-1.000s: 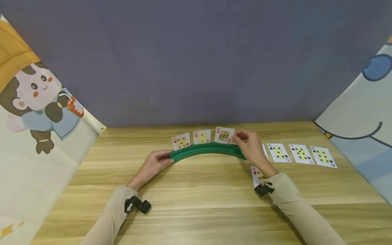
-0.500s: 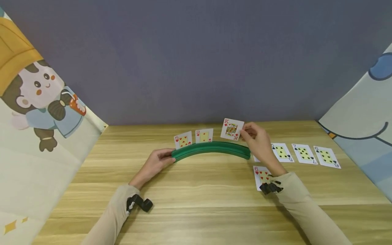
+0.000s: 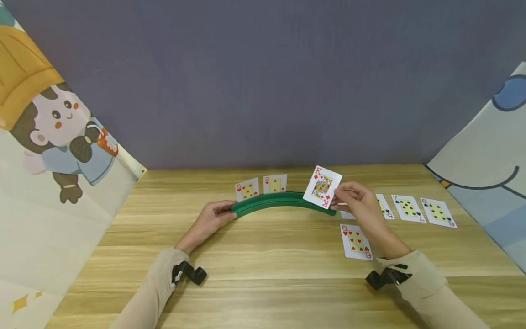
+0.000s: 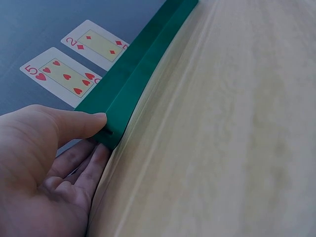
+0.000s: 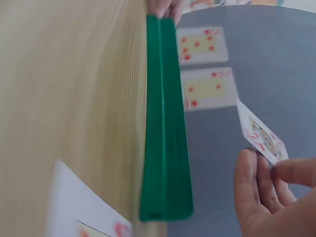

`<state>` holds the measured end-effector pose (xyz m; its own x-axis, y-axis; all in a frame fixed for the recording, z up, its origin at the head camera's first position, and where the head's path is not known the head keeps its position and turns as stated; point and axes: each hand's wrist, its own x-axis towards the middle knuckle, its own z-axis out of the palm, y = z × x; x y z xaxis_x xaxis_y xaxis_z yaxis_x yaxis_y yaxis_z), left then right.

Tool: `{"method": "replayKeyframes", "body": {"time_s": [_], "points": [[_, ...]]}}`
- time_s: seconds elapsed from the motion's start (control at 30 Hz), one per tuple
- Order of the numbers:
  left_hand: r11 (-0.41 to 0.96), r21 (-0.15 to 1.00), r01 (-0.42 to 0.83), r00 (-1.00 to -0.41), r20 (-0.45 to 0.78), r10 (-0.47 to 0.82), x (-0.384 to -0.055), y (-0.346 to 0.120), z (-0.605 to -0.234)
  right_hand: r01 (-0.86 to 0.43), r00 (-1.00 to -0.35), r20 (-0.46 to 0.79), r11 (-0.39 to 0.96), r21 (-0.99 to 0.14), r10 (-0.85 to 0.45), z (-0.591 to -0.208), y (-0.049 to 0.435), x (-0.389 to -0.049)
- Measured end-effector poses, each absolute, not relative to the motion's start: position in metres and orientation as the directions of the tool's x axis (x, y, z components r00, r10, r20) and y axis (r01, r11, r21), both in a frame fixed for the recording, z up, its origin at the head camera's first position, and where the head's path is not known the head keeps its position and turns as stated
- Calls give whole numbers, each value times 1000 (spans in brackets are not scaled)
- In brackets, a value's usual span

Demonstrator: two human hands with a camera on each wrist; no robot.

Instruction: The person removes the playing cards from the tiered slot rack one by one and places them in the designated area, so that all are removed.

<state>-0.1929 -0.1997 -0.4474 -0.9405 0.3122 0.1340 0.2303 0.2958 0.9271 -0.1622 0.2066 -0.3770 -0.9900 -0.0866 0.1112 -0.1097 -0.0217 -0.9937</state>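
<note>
A curved green card holder [image 3: 271, 200] stands on the table, its left end pinched by my left hand [image 3: 207, 224]. In the left wrist view the thumb [image 4: 81, 123] presses on top of that end and the fingers lie below. The five of hearts [image 3: 248, 188] and two of diamonds [image 3: 275, 183] stand upright in its slot, on the left half. My right hand [image 3: 361, 208] pinches the king of diamonds [image 3: 322, 187] by its right edge, tilted and overlapping the holder's right part in the head view. The right wrist view shows that king [image 5: 261, 136] apart from the holder.
The six of hearts [image 3: 356, 242] lies face up below my right hand. Farther right are a seven of spades [image 3: 408, 208], another spade card [image 3: 438, 212] and a five of spades [image 3: 382, 206] partly behind the hand. A grey-blue wall [image 3: 263, 91] rises behind the table.
My right hand has lifted the king of diamonds out from the holder and drawn it to the right and nearer, tilting it. The left hand keeps its grip on the holder.
</note>
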Motion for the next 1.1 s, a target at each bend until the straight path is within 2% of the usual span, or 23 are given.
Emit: {"method": "replayKeyframes", "body": {"time_s": [0.17,0.57,1.1], "points": [[293,932,213,-943,117,311,-192,-199,-446,-3,-997,14,-143,-990,-77,-382,224,-137],[288,937,198,-944,104,312,-191,-199,-447,-11,-999,12,-37,-999,-35,-396,281,-102],[280,935,217,-940,123,319,-192,-199,-446,59,-998,-58,-51,-997,-8,-413,347,-105]]}}
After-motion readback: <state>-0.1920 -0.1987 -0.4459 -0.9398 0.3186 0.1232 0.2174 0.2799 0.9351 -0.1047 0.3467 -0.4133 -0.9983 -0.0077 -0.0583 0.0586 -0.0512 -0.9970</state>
